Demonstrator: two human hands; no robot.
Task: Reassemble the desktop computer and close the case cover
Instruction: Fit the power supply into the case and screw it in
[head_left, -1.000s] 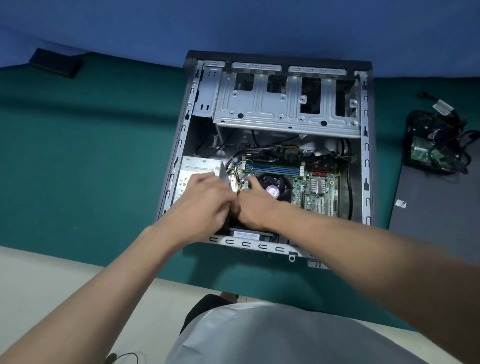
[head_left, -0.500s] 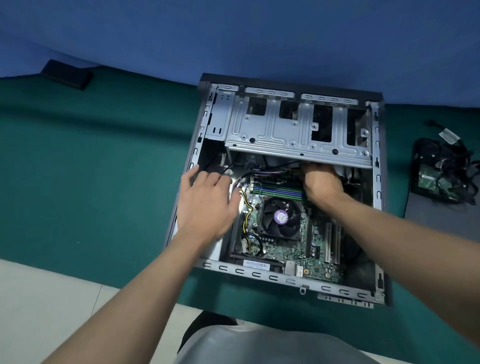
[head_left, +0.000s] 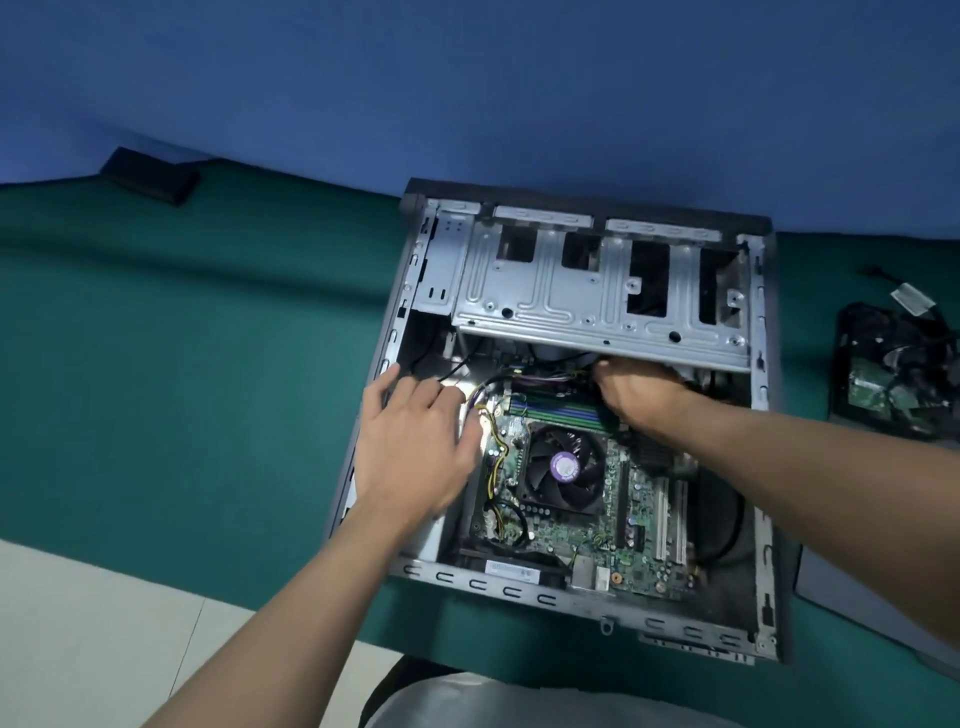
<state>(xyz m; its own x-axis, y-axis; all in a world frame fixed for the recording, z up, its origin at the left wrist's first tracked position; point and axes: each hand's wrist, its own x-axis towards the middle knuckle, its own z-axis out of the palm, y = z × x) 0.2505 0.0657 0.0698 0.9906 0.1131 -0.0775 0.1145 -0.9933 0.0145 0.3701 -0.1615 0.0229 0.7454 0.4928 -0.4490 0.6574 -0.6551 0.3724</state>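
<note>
Green desk (head_left: 182, 415) carries the desktop case (head_left: 519, 587), lying open. The left hand (head_left: 415, 447) rests inside, fingers spread. The CPU fan (head_left: 563, 467) looks fitted. The right hand (head_left: 639, 395) reaches under the drive cage (head_left: 597, 301); I cannot tell its fingers' state. A hard drive (head_left: 883, 395) lies outside, so installing and closing likely remain.

A makeshift computer-repair bench, probably a staged corner rather than a working shop. The surface (head_left: 182, 364) is draped in plain green cloth, and a blue cloth backdrop (head_left: 467, 93) hangs along its far edge. An opened desktop case (head_left: 519, 584) lies flat on the cloth with its motherboard (head_left: 618, 525) bare. At the right sits a loose drive (head_left: 878, 384) tangled in cables. Pale tiled floor (head_left: 78, 623) shows at the near left.
</note>
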